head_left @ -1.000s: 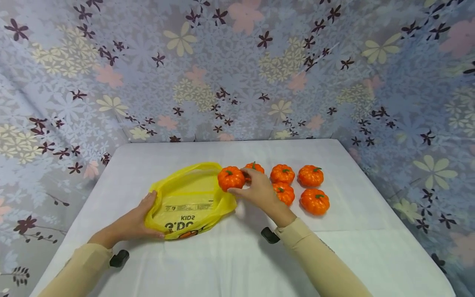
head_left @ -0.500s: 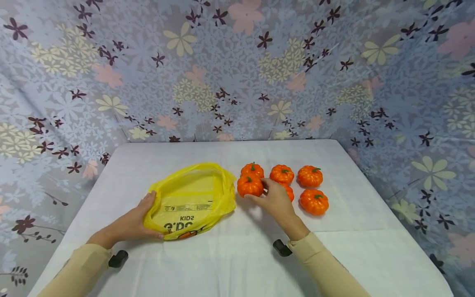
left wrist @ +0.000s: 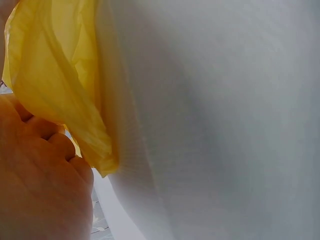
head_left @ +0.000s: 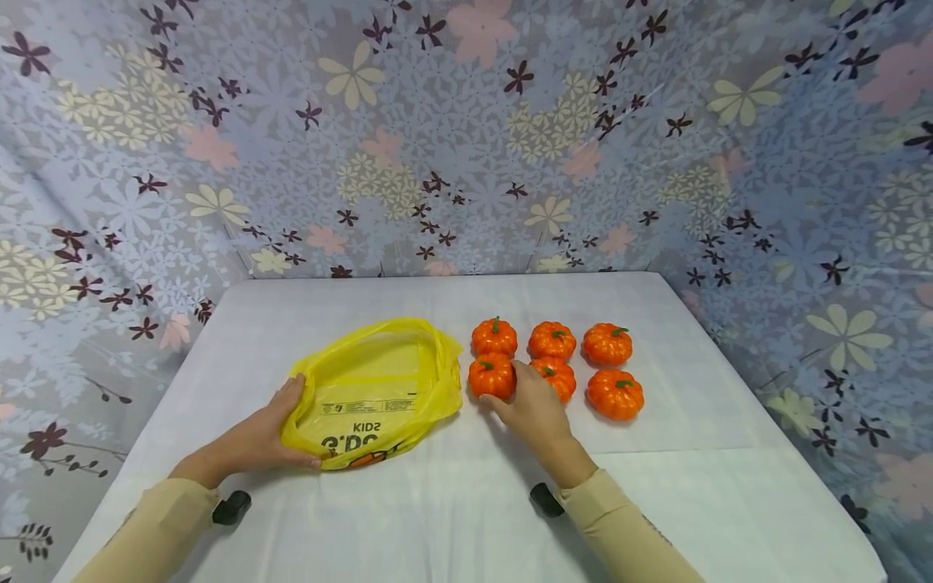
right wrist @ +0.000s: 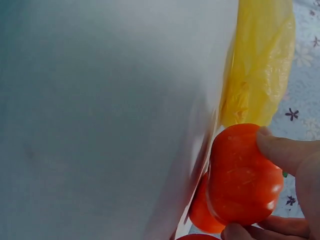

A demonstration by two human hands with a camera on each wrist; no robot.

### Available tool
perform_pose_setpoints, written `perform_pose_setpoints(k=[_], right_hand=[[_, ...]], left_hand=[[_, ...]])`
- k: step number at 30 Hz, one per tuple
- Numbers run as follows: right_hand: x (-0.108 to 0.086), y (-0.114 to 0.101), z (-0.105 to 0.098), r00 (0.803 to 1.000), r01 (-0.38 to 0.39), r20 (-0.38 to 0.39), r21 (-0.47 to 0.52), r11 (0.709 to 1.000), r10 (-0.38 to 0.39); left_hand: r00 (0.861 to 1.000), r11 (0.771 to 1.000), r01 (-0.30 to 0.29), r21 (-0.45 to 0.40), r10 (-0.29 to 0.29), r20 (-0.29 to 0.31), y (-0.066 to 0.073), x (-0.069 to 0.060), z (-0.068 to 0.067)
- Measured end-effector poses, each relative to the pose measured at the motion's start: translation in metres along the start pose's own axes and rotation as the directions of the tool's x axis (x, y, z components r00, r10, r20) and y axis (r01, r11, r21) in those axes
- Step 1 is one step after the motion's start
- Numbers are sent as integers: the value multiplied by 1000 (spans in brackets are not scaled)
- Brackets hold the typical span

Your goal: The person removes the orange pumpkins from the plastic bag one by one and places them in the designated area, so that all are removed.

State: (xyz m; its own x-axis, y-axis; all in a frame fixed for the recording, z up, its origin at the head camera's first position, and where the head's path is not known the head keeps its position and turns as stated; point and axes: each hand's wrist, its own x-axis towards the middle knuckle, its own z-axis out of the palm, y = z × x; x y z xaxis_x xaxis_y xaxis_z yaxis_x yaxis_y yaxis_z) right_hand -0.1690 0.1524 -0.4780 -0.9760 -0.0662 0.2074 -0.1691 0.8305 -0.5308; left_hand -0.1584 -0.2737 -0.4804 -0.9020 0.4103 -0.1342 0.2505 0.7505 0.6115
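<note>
A yellow plastic bag point(head_left: 379, 389) with printed lettering lies on the table, its mouth held wide. My left hand point(head_left: 258, 429) grips the bag's left rim; in the left wrist view its fingers point(left wrist: 60, 142) curl against the yellow film point(left wrist: 55, 70). To the right of the bag, my right hand point(head_left: 535, 409) pinches a small orange pumpkin point(head_left: 490, 376) between thumb and fingers. In the right wrist view the thumb point(right wrist: 280, 150) presses one side of this pumpkin point(right wrist: 242, 175), which looks to be at table level. Directly behind it stands another pumpkin point(head_left: 494, 336).
More orange pumpkins stand to the right: one at the back point(head_left: 551, 340), one at the back right point(head_left: 607, 345), one at the front right point(head_left: 615, 395), and one partly behind my right hand point(head_left: 557, 377). A white cloth covers the table point(head_left: 408, 526). Floral fabric point(head_left: 466, 146) hangs behind.
My right hand has carried the pumpkin from the bag's right rim rightward and down, to just in front of the back-left pumpkin. My left hand and the bag have hardly moved.
</note>
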Motion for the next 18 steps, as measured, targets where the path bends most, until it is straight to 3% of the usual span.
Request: perform_pose_setpoints(k=[7, 12, 18], right_hand=[[-1, -4, 1, 999, 37, 17, -78, 996, -36], [0, -6, -6, 999, 42, 21, -57, 997, -41], [3, -7, -24, 992, 113, -45, -39, 993, -114]], left_hand=[[1000, 1000, -6, -5, 6, 1, 0, -1, 0], [1000, 1000, 3, 0, -3, 3, -1, 0, 0], [1000, 1000, -9, 15, 9, -2, 0, 0, -4]])
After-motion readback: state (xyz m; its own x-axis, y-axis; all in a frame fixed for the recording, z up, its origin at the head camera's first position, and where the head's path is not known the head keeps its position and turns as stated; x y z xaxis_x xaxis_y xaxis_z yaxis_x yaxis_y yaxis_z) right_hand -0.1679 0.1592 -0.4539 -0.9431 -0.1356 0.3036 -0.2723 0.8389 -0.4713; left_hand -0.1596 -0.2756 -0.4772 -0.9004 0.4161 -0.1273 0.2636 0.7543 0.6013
